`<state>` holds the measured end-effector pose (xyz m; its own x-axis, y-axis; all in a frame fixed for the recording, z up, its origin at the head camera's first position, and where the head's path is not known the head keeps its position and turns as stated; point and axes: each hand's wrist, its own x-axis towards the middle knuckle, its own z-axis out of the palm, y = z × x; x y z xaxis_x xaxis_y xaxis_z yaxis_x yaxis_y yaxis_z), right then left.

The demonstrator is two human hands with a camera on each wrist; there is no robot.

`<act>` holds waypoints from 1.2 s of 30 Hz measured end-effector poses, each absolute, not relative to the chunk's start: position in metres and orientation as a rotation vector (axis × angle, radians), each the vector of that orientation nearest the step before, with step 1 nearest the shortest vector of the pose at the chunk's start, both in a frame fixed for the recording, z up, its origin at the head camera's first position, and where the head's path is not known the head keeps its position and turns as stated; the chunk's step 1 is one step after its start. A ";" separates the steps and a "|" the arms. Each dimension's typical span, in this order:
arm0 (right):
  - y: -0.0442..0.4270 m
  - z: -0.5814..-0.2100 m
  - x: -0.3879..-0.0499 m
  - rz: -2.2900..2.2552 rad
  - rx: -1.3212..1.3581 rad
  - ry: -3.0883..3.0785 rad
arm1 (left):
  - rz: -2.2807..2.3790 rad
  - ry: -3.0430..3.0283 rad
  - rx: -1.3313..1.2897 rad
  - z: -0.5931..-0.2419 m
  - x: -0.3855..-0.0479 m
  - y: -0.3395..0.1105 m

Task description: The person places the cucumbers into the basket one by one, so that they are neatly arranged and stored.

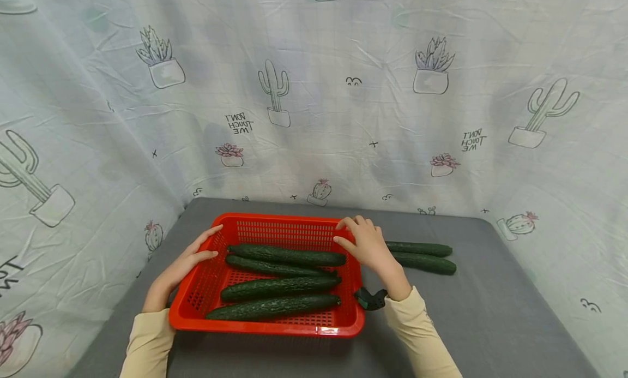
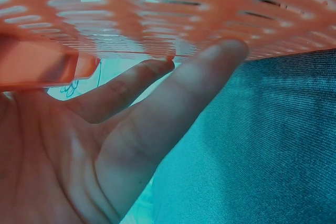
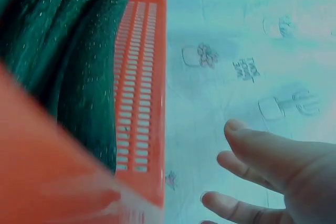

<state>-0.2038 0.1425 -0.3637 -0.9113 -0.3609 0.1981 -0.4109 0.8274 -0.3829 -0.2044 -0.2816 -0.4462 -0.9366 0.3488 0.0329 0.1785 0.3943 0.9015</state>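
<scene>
A red perforated plastic basket (image 1: 265, 328) stands on the grey table. Several dark green cucumbers (image 1: 282, 285) lie lengthwise in it. My left hand (image 1: 183, 263) is at the basket's left side, its fingers extended at the rim. In the left wrist view, straight fingertips meet the slotted plastic (image 2: 121, 19). Over the back right corner hovers my right hand (image 1: 368, 244), fingers loosely bent. The right wrist view shows that hand (image 3: 273, 177) apart from the basket wall (image 3: 155, 103), holding nothing. Two more cucumbers (image 1: 424, 262) lie on the table to its right, partly hidden by the hand.
The grey tabletop (image 1: 490, 307) extends to the right and in front of the basket. A pale curtain (image 1: 324, 105) printed with potted cacti hangs behind and along both sides. A dark strap device (image 1: 371, 299) sits at the right wrist, beside the basket's right rim.
</scene>
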 end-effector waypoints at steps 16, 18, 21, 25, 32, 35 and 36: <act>0.192 -0.394 -0.202 0.918 0.493 -2.828 | 1.568 2.488 0.468 -0.448 -0.205 -0.282; 0.198 -0.398 -0.202 0.953 0.478 -2.828 | 1.575 2.486 0.467 -0.447 -0.205 -0.282; 0.207 -0.404 -0.201 1.002 0.441 -2.830 | 1.573 2.489 0.467 -0.447 -0.205 -0.282; 0.220 -0.412 -0.201 1.018 0.396 -2.830 | 1.571 2.490 0.467 -0.447 -0.205 -0.282; 0.242 -0.428 -0.202 0.966 0.340 -2.812 | 1.578 2.486 0.466 -0.447 -0.205 -0.282; 0.251 -0.434 -0.204 0.920 0.309 -2.806 | 1.577 2.486 0.461 -0.447 -0.205 -0.282; 0.253 -0.436 -0.204 0.907 0.295 -2.809 | 1.577 2.485 0.457 -0.447 -0.205 -0.282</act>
<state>-0.2041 0.2535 -0.4357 -0.9651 -0.1336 0.2253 -0.2401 0.7950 -0.5571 -0.2048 -0.2819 -0.4473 -0.9399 0.3403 0.0263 0.1687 0.3962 0.9025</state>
